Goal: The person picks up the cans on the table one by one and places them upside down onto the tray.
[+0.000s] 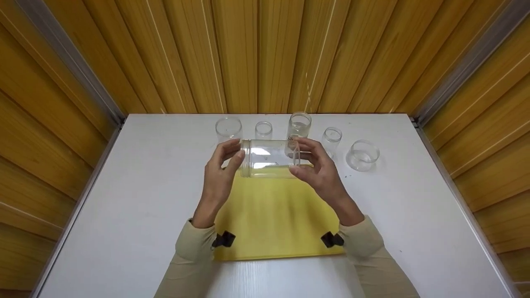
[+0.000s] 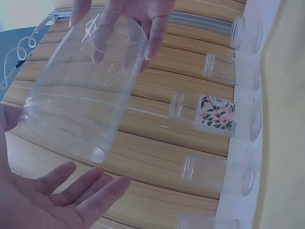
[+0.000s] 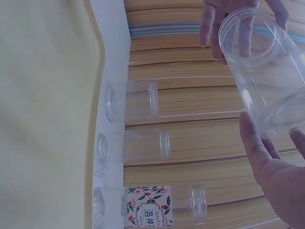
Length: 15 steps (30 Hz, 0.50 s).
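Note:
A clear, lidless jar (image 1: 271,159) lies sideways in the air between both hands, above the yellow mat. My left hand (image 1: 219,174) holds its ridged mouth end, thumb toward me and fingers at the far side. At the base end, my right hand (image 1: 321,169) grips the jar with thumb and fingers. The left wrist view shows the left fingers (image 2: 97,202) fairly straight beside the jar (image 2: 86,90). From the right wrist, the round open mouth of the jar (image 3: 250,38) faces the camera, and the right hand (image 3: 281,181) is at its lower end.
Behind the held jar stand a wide jar (image 1: 228,128), a small jar (image 1: 263,129), a tall jar (image 1: 299,123) with a floral label (image 2: 217,112), another small jar (image 1: 332,136) and a low wide jar (image 1: 362,156). The yellow mat (image 1: 277,219) lies on the white table (image 1: 124,198). Wood-patterned panels surround it.

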Each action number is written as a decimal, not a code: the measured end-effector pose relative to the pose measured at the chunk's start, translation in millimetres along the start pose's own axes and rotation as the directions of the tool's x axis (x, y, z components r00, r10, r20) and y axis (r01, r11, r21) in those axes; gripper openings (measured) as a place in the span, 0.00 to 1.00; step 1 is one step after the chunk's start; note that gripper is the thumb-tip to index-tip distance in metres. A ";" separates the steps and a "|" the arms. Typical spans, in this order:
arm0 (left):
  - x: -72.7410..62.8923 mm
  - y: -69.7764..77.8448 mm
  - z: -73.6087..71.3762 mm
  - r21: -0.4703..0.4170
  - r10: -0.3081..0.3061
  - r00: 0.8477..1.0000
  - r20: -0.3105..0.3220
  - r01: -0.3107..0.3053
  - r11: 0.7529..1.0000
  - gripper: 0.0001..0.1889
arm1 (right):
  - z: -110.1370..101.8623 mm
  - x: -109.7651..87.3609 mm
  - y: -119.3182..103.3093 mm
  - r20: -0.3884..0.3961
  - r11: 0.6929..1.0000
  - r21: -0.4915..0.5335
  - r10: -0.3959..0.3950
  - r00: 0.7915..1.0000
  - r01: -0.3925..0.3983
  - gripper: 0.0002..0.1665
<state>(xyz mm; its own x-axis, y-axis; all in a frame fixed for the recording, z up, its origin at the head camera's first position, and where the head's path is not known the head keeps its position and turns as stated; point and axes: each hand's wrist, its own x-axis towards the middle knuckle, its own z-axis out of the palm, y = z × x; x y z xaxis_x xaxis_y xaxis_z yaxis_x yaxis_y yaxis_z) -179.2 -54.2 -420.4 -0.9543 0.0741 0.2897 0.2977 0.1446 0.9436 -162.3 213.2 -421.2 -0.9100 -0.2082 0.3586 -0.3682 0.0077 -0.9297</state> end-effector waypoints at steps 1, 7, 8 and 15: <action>0.6 -2.8 -2.1 0.001 -0.002 1.000 -0.007 0.002 1.000 0.31 | -1.2 -0.3 0.0 -0.003 1.000 -0.011 0.000 1.000 0.000 0.41; 4.3 -24.4 -18.3 0.052 -0.076 0.994 -0.077 0.080 0.995 0.28 | -10.6 -3.2 0.0 -0.025 0.998 -0.061 -0.007 1.000 0.006 0.41; 4.8 -27.2 -21.1 0.063 -0.089 0.992 -0.084 0.095 0.993 0.28 | -11.3 -3.3 0.0 -0.030 0.998 -0.067 -0.009 0.999 0.007 0.40; 8.0 -36.7 -28.8 0.120 -0.104 0.990 -0.097 0.115 0.986 0.29 | -12.8 -1.6 -1.5 -0.037 0.999 -0.048 -0.011 0.999 0.009 0.41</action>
<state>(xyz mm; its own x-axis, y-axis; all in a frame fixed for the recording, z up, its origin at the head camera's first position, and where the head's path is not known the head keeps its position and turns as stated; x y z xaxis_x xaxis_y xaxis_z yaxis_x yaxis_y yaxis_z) -198.5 -87.3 -448.1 -0.9783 -0.0369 0.2041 0.1869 0.2695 0.9447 -162.8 226.0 -419.3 -0.9124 -0.1715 0.3717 -0.3852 0.0525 -0.9213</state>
